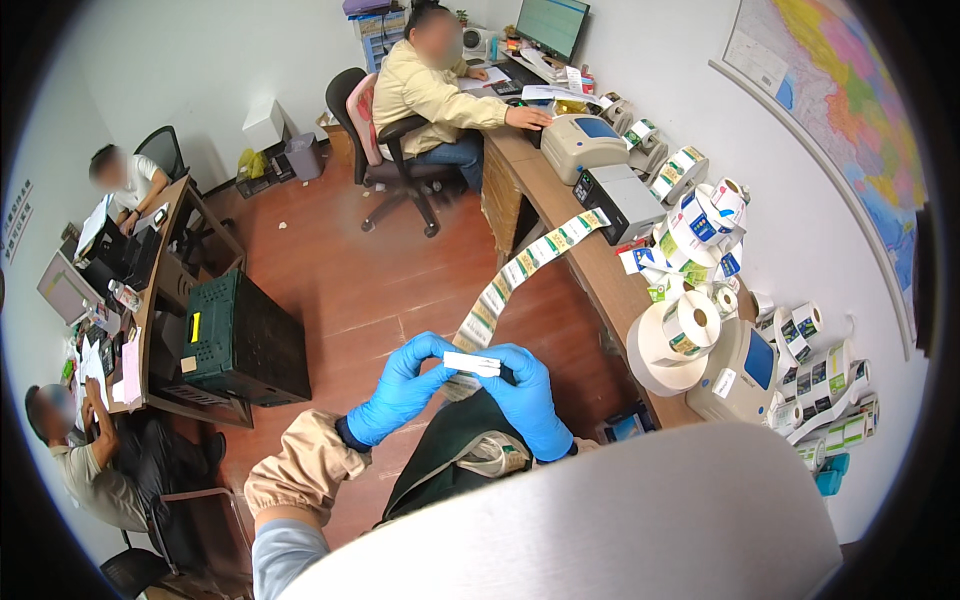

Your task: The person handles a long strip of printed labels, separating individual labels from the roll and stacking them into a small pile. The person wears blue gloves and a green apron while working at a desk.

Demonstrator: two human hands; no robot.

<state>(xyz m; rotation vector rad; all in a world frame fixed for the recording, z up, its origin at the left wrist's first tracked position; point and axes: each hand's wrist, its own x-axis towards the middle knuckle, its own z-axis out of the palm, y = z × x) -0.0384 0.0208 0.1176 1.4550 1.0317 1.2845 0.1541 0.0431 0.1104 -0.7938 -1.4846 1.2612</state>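
Both of my hands wear blue disposable gloves. My left hand (401,390) and my right hand (525,397) pinch opposite ends of a small folded stack of white labels (471,364), its layered edge facing me. Behind it, a long strip of printed green-and-white labels (514,271) runs from the grey label printer (626,201) on the desk down to my hands. Below them, a dark green apron (427,461) gapes, showing a clump of folded labels (493,455) inside. Part of my right fingers is hidden behind the stack.
Label rolls (686,322) crowd the right desk (611,300), beside beige printers (581,142). A seated person (420,90) reaches toward one. Two other people sit at the left desk, near a dark green crate (244,337). A pale surface (600,517) blocks the lower view.
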